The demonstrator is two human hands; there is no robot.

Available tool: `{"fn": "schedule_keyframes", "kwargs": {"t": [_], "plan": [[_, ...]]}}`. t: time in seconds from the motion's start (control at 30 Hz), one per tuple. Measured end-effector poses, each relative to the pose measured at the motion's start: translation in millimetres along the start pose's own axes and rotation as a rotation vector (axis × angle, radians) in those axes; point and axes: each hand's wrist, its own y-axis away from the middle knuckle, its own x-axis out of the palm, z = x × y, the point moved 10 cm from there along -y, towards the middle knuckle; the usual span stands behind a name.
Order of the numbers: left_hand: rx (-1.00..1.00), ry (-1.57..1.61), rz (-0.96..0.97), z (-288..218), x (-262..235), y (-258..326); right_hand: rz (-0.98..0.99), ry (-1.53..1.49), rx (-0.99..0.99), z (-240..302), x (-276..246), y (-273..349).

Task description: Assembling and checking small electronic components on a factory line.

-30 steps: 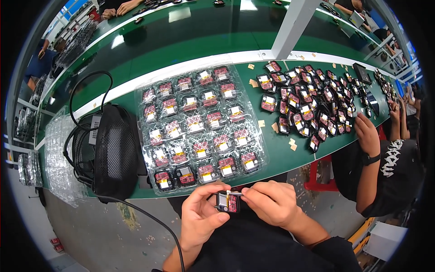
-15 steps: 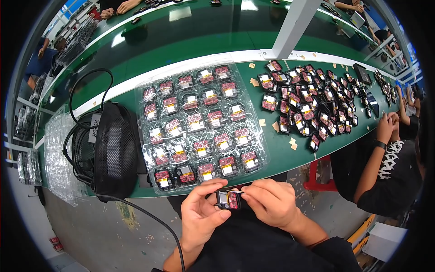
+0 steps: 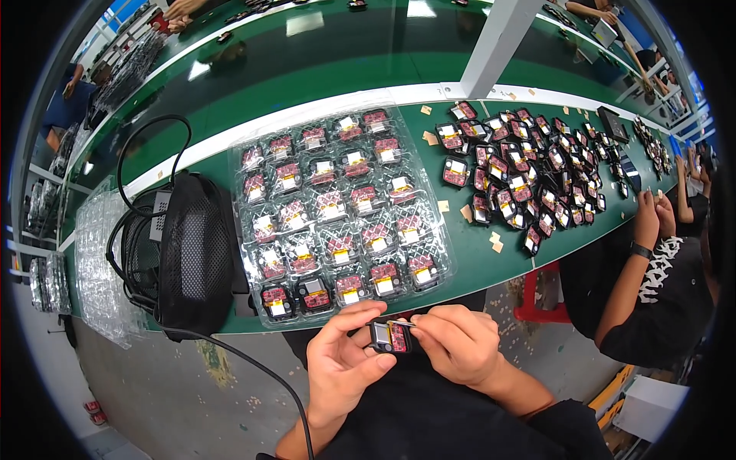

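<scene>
Clock centred on the held module, 12 = far side of the tabletop (image 3: 469, 257). Handheld module (image 3: 389, 337): black housing, red circuit board, grey rectangular part on its 9 o'clock half. It's in the air, just near-side of the tabletop edge. Left hand (image 3: 345, 359) is at 8 o'clock; its grip is closed around the module, thumb at 7, index finger curling over at 11. Right hand (image 3: 460, 345) is at 3 o'clock, grip pinched on a thin metal tool (image 3: 402, 323) between thumb and fingers. Tool lies across the module's 12-to-1 o'clock edge; can't tell if the tip touches. Clear plastic tray (image 3: 448, 272) sits at 11, similar modules in rows in its pockets. Loose module pile (image 3: 521, 182) between 1 and 2, tan scraps (image 3: 429, 139) scattered near it. Black mesh bag (image 3: 195, 261) at 10, just beside the tray; black cable (image 3: 268, 372) runs from the bag toward the left forearm. Stacked clear trays (image 3: 107, 268) beyond the bag, between 9 and 10. Red stool (image 3: 537, 300) at 2 to 3, below the tabletop edge. Co-worker in black (image 3: 652, 307) around 3, both hands raised close together by the tabletop.
</scene>
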Motion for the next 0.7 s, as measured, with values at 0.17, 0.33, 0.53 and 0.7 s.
{"fn": "schedule_keyframes", "kwargs": {"t": [0.17, 0.33, 0.53, 0.7], "plan": [[0.014, -0.086, 0.003, -4, 1, -2, -0.011, 0.030, -0.013, 1, -1, 2], [0.016, -0.102, -0.001, -4, 2, -2, -0.019, 0.049, -0.038, 2, -2, 3], [0.050, -0.082, -0.029, -4, 3, -1, 0.005, 0.071, -0.018, 4, 1, 0], [0.047, -0.050, -0.005, -4, -2, 2, 0.056, -0.054, 0.072, -17, -2, -8]]}}
